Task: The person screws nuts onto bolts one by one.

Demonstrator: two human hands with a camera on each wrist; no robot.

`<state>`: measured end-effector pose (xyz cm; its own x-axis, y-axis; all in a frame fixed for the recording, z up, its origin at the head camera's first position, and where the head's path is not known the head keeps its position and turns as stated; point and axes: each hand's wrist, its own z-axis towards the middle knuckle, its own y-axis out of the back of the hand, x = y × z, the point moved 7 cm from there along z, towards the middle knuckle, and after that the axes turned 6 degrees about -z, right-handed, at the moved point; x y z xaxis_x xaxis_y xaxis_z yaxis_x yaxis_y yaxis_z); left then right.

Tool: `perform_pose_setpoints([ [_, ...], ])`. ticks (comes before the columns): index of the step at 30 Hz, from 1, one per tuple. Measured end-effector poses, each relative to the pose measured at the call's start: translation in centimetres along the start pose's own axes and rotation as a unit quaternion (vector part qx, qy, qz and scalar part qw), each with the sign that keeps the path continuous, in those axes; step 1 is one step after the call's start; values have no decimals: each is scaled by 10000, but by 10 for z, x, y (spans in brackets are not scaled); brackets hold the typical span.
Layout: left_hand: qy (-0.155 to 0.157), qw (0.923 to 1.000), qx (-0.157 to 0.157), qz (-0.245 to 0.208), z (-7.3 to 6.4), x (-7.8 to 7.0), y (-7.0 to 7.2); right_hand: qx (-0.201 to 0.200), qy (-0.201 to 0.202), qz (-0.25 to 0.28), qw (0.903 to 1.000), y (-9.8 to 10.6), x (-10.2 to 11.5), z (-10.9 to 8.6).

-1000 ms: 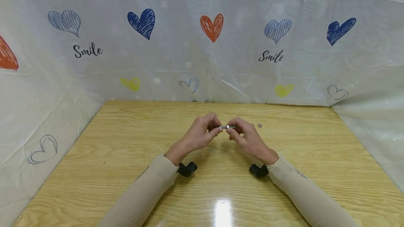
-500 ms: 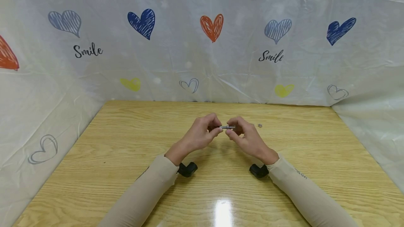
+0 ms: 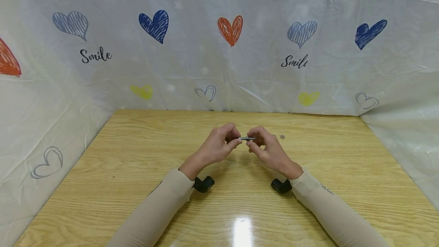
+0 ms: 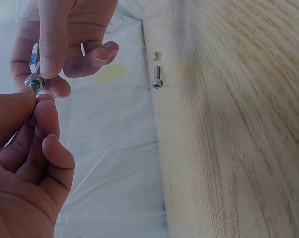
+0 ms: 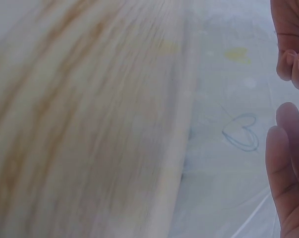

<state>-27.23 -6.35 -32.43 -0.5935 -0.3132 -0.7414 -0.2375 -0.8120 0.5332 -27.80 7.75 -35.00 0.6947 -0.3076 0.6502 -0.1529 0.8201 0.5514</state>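
Note:
Between thumb and index finger my left hand point(image 3: 217, 145) pinches a silver bolt point(image 3: 242, 138), held level above the table. A hex nut point(image 4: 35, 78) sits around the bolt's thread, partway along it. My right hand point(image 3: 269, 151) has its thumb and index fingertips at the nut from the right, pinching it. The left wrist view shows thread on both sides of the nut, while the bolt's head is hidden in the left hand's fingers. In the right wrist view only parts of both hands show at the right edge, the bolt out of sight.
Beyond the right hand, a second bolt point(image 4: 157, 78) with a socket head and a loose nut point(image 4: 156, 55) lie on the wooden table point(image 3: 137, 155). A white cloth point(image 3: 192, 64) printed with hearts hangs behind the table's back edge.
The right thumb and index finger spread slightly around the nut, then came together on it again. The nut's bright face has turned away. My left hand stays in place with the bolt.

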Motion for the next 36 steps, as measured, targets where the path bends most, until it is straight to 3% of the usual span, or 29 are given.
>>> perform_pose_setpoints([
  [11, -57, 10000, -57, 13, 1, 0, -1, 96, -224, -83, 9997, -1, -3, -1],
  [18, -206, 9998, -22, 0, 2, -1, -2, 159, -115, -103, 9998, 1, -5, -1],
  [23, -109, 9999, 5, -33, 2, 1, -1, 172, -254, -171, 9994, 1, -4, -2],
  [36, -61, 10000, 0, 38, 1, 1, -1, -11, 113, 82, 9999, 1, 0, 0],
])
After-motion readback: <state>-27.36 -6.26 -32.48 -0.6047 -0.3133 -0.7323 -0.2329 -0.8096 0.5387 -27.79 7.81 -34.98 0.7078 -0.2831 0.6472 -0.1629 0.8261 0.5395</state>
